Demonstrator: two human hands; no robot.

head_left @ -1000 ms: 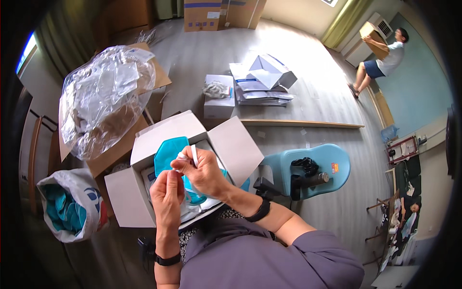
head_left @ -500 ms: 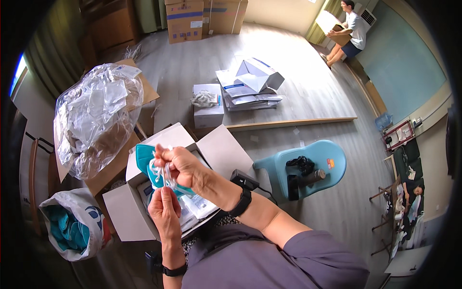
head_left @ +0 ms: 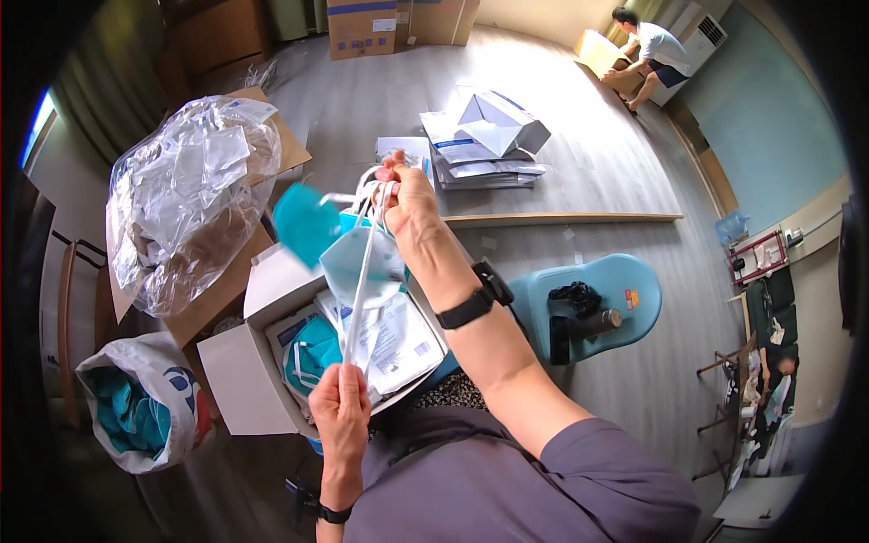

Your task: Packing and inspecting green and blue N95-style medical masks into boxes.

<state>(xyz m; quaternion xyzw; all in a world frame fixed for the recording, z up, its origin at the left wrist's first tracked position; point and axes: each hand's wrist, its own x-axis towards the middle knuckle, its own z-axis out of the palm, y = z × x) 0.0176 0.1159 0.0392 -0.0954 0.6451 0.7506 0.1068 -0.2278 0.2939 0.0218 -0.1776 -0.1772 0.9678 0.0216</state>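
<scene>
Up above the open white carton, my right hand is closed round a bunch of white elastic straps. Face masks hang from them, teal outside and pale inside; one teal mask is blurred by motion. Lower down, my left hand pinches the end of a strap, which runs taut between the two hands. Inside the carton lie another teal mask with white straps and printed clear packets. Which mask the taut strap belongs to, I cannot tell.
A white bag of teal masks stands at left, below a carton topped with clear plastic wrapping. Flattened white boxes are stacked on the raised floor. A blue stool holds a bottle. Far right, a person bends over a carton.
My right hand has risen away from my left, lifting the masks and stretching the strap. The view has shifted slightly. The far person has bent down with the carton.
</scene>
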